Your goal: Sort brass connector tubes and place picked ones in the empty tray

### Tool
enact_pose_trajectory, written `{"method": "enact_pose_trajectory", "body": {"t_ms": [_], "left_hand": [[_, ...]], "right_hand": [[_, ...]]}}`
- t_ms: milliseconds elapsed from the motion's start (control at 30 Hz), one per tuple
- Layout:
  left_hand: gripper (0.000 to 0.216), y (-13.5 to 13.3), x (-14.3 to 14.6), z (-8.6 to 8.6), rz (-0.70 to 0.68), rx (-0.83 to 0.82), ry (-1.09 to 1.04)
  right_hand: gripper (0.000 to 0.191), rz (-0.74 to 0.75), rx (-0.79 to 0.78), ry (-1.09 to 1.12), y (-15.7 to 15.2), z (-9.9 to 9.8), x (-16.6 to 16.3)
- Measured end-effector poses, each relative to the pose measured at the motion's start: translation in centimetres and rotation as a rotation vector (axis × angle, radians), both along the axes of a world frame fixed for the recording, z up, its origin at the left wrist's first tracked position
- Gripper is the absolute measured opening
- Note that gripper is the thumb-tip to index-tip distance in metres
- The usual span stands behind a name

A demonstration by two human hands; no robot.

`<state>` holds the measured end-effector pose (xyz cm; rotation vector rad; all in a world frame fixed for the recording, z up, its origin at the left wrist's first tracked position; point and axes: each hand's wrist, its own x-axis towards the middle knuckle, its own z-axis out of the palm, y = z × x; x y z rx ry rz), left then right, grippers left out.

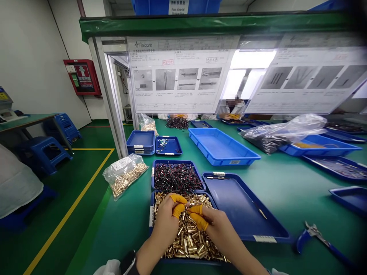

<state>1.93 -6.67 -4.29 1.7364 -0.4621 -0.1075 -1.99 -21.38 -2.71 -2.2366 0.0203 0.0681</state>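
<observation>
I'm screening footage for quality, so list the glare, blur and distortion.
In the head view: windows glare white; the right hanging sheet is hazy; the upper right corner falls dark; the pliers look soft and stretched; brass pieces glint; the small piece between left hand and right hand is too tiny to identify.

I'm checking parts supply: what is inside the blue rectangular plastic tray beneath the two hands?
Loose gold-coloured metal tubes spread across the tray. The left hand and right hand, in yellow finger covers, hide some; whatever lies beneath the top layer cannot be seen.
</observation>
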Motion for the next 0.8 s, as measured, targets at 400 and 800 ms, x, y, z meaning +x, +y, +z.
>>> {"method": "enact_pose_trajectory", "body": {"t_ms": [400,800], "left_hand": [[0.019,0.0,0.0,0.1,-0.011,0.118,-0.002],[0.017,-0.1,0.0,0.0,0.002,0.089,0.030]], "right_hand": [[0.019,-0.081,0.252,0.025,-0.7,0.4,-0.5],[0.047,-0.228,0.567,0.056,-0.6,0.5,-0.2]]}}
